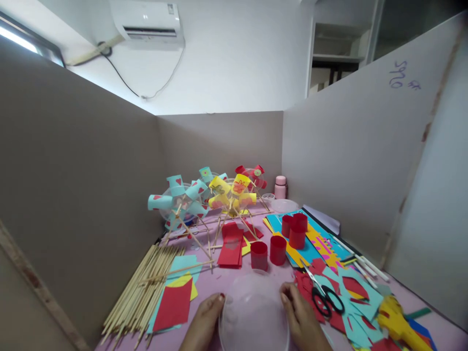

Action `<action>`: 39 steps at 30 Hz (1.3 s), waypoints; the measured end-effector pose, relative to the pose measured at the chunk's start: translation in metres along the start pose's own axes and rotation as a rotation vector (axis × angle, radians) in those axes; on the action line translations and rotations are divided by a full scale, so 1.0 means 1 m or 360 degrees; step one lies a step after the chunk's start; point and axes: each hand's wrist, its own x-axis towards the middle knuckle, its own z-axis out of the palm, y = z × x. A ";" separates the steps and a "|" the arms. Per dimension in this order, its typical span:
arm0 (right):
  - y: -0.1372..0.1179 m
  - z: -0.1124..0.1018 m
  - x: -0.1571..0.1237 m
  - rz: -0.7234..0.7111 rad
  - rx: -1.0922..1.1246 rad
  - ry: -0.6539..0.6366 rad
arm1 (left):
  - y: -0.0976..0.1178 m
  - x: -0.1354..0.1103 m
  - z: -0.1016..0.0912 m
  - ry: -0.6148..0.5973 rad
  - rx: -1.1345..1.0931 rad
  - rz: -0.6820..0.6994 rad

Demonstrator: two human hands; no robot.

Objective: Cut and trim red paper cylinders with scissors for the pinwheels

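Observation:
My left hand point(204, 319) and my right hand point(298, 314) grip the two sides of a clear round plastic lid point(254, 312) at the near edge of the pink table point(215, 282). Their fingers curl round its rim. Just beyond the lid stand two red paper cups point(268, 252), with two more point(294, 229) farther back on coloured paper sheets point(310, 243). Black-handled scissors point(325, 297) lie right of my right hand on red and teal paper scraps.
A bundle of wooden skewers point(141, 290) lies at the left beside red and yellow paper point(175, 302). Paper-cup wheels on skewer frames point(204, 200) stand at the back. A yellow glue gun point(398, 321) lies at the right. Grey partition walls enclose the table.

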 end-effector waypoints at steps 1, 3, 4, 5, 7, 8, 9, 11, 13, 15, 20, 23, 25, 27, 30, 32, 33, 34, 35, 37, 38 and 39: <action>-0.002 -0.001 -0.001 0.0009 -0.0001 0.0061 | 0.001 0.001 -0.002 0.0049 0.0034 0.0043; -0.005 -0.003 -0.001 0.0057 0.0016 0.0201 | 0.003 0.005 -0.006 0.0159 0.0104 0.0129; -0.007 -0.004 0.000 0.0089 0.0032 0.0265 | 0.004 0.007 -0.009 0.0214 0.0135 0.0163; -0.008 -0.005 0.001 0.0120 0.0051 0.0317 | 0.006 0.010 -0.011 0.0271 0.0160 0.0196; -0.009 -0.007 0.003 0.0167 0.0099 0.0368 | 0.009 0.013 -0.017 0.0374 0.0202 0.0254; -0.009 -0.007 0.003 0.0180 0.0125 0.0373 | 0.010 0.015 -0.019 0.0420 0.0219 0.0286; -0.010 -0.007 0.003 0.0189 0.0152 0.0375 | 0.011 0.016 -0.022 0.0461 0.0237 0.0316; -0.012 -0.006 0.003 0.0198 0.0205 0.0359 | 0.013 0.018 -0.026 0.0525 0.0274 0.0364; -0.016 -0.004 0.001 0.0205 0.0256 0.0321 | 0.014 0.019 -0.031 0.0565 0.0324 0.0391; -0.018 -0.002 -0.001 0.0207 0.0297 0.0276 | 0.015 0.020 -0.035 0.0586 0.0401 0.0406; -0.019 0.001 -0.005 0.0202 0.0369 0.0186 | 0.014 0.024 -0.046 0.0676 0.0617 0.0505; -0.016 0.001 -0.007 0.0212 0.0418 0.0146 | 0.016 0.023 -0.046 0.0702 0.0660 0.0566; -0.017 0.002 -0.008 0.0223 0.0459 0.0127 | 0.018 0.019 -0.038 0.0703 0.0622 0.0634; -0.021 0.003 -0.008 0.0234 0.0510 0.0097 | 0.020 0.012 -0.025 0.0653 0.0514 0.0668; -0.027 0.006 -0.010 0.0250 0.0592 0.0043 | 0.019 -0.004 0.001 0.0327 0.0224 0.0436; -0.029 0.009 -0.012 0.0264 0.0646 0.0008 | 0.016 -0.014 0.014 -0.0006 -0.0028 0.0169; -0.030 0.010 -0.013 0.0268 0.0672 -0.0010 | 0.014 -0.019 0.018 -0.0138 -0.0124 0.0036; -0.030 0.011 -0.013 0.0273 0.0698 -0.0027 | 0.013 -0.022 0.020 -0.0232 -0.0205 -0.0063; -0.030 0.012 -0.014 0.0274 0.0721 -0.0043 | 0.011 -0.024 0.021 -0.0291 -0.0265 -0.0142; -0.029 0.012 -0.015 0.0274 0.0760 -0.0074 | 0.009 -0.025 0.019 -0.0331 -0.0332 -0.0234; -0.028 0.012 -0.016 0.0275 0.0777 -0.0091 | 0.008 -0.025 0.018 -0.0326 -0.0351 -0.0257; -0.028 0.011 -0.016 0.0276 0.0794 -0.0111 | 0.008 -0.024 0.017 -0.0313 -0.0362 -0.0269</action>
